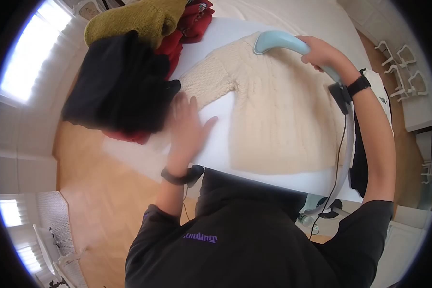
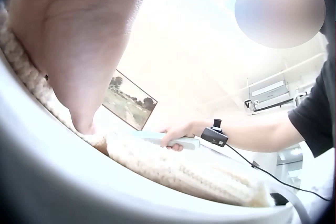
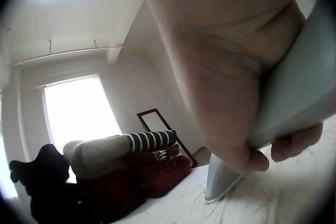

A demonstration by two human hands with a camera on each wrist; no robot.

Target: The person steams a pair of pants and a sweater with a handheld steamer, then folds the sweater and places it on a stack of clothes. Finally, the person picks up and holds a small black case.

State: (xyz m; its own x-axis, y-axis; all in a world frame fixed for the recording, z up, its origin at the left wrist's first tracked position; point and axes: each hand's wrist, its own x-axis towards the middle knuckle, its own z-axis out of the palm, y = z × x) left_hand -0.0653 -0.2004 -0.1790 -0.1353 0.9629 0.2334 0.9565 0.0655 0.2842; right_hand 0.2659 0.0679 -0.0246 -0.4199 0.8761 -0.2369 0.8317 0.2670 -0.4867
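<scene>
The white table point(image 1: 225, 158) carries a cream sweater point(image 1: 273, 115) spread flat, directly under both hands. Beyond the left hand's fingertips sits a pile of clothes point(image 1: 129, 72), black, red and olive. The steamer point(image 1: 283, 43) is held in the right hand point(image 1: 321, 53), whose grip wraps its handle, its head resting on the sweater's upper part. The left hand point(image 1: 187, 127) lies flat, grip wide, fingers spread, on the sweater's sleeve.

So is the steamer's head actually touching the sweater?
Touching: in the right wrist view the steamer head rests on the sweater, with no gap.
</scene>
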